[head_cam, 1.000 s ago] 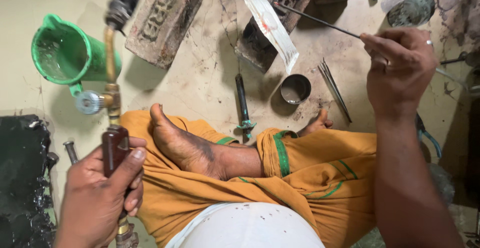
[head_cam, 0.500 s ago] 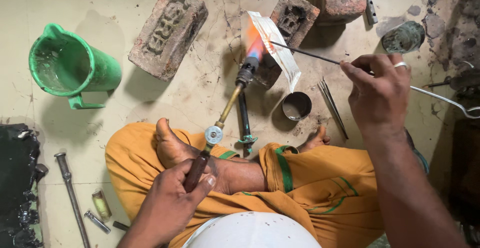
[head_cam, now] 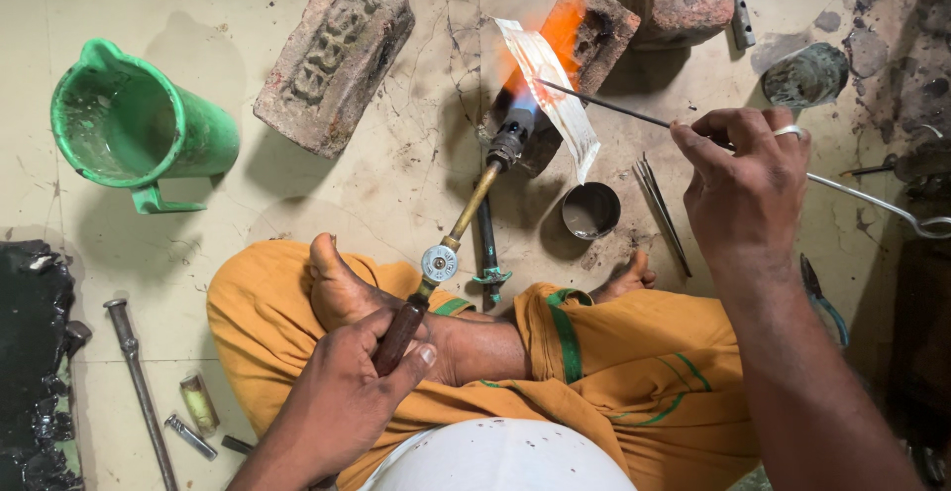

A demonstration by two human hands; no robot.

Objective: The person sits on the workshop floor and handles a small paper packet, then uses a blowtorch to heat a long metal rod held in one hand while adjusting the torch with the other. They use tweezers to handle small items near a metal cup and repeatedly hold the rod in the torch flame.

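The step in hand looks like heating with a flame: the torch (head_cam: 466, 223) burns orange against the brick (head_cam: 584, 40) ahead of the left hand (head_cam: 342, 402), where a pale strip (head_cam: 555, 95) leans; the rod (head_cam: 604, 103) meets the flame at the strip. The next move, as I judge it, calls for a steady tip in the hottest part of the flame and a torch hand that does not waver.

Largest first: the floor (head_cam: 248, 214) carries it all; a second brick (head_cam: 332, 55) lies ahead and left of the left hand; a green jug (head_cam: 139, 129) stands farther left; a small tin (head_cam: 591, 211) sits just left of the right hand (head_cam: 748, 189); thin spare rods (head_cam: 662, 209) lie between tin and that hand.

Left hand: closed round the torch's dark handle, thumb along it, resting over the crossed leg. Right hand: fingers pinched shut on the rod's near end, palm down, a ring on one finger; a wire tool (head_cam: 872, 204) runs off to its right.
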